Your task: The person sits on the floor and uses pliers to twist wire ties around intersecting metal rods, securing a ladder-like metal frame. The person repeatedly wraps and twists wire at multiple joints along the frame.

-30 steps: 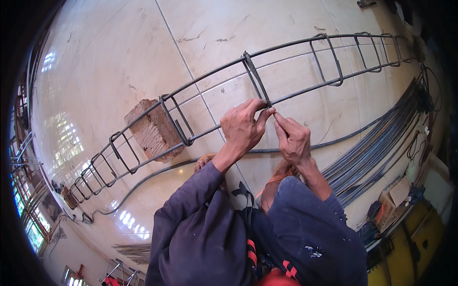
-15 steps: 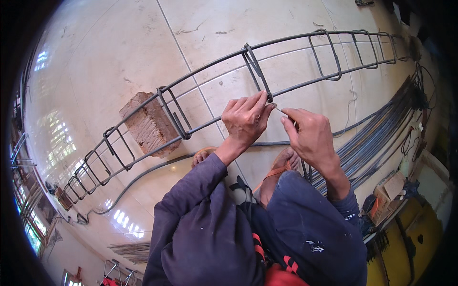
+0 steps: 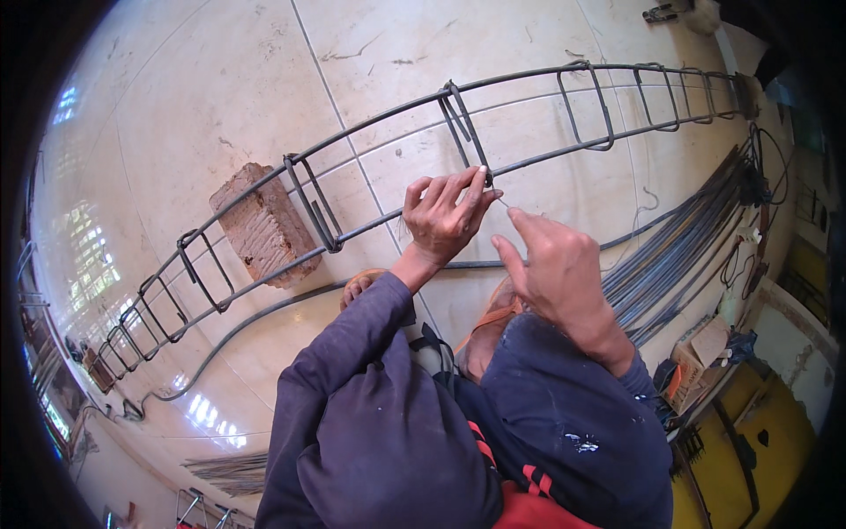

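A long rebar cage (image 3: 379, 224) of dark bars and bent stirrups spans the floor in front of me. My left hand (image 3: 443, 214) is closed at a corner where a stirrup (image 3: 462, 123) meets the near bar, its fingertips pinching a thin tie wire (image 3: 500, 196) there. The wire's loose end points toward my right hand (image 3: 557, 262). The right index fingertip is against or very close to that end, with the thumb held apart from it and the other fingers curled. What lies under the left fingertips is hidden.
A rough reddish brick (image 3: 264, 227) props the cage on the left. A single bar (image 3: 300, 298) runs along the floor by my feet. Bundled rebar (image 3: 679, 238) lies at right, near a cardboard box (image 3: 702, 357). Thin rods (image 3: 227, 472) lie at lower left.
The right thumb and index finger have parted from their pinch on the wire, and that hand has moved slightly lower. The left hand stays at the joint. The whole view has shifted a little.
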Action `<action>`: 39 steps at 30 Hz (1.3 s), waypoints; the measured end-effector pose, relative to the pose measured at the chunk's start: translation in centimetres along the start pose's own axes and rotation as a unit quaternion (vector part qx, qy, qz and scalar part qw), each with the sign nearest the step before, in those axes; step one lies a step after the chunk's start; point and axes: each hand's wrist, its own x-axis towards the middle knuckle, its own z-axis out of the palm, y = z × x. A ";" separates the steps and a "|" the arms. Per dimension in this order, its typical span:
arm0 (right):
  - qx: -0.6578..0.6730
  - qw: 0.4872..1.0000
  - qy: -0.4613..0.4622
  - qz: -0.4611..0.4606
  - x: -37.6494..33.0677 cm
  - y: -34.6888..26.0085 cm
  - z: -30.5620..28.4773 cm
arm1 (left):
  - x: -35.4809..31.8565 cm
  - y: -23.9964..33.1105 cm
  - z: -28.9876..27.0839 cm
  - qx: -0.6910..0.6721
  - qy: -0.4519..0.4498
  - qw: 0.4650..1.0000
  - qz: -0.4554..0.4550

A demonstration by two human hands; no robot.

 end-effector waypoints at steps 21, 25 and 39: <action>0.515 0.835 0.138 0.140 2.5 6.8 6.1 | 0.5 0.1 0.1 0.014 0.007 0.999 0.031; 0.429 0.899 0.036 0.076 5.0 5.7 5.5 | 0.7 0.1 -0.2 0.003 -0.003 0.999 0.032; 0.241 0.954 0.172 -0.055 4.2 6.8 7.6 | 1.9 0.3 -1.0 -0.115 -0.046 0.991 -0.059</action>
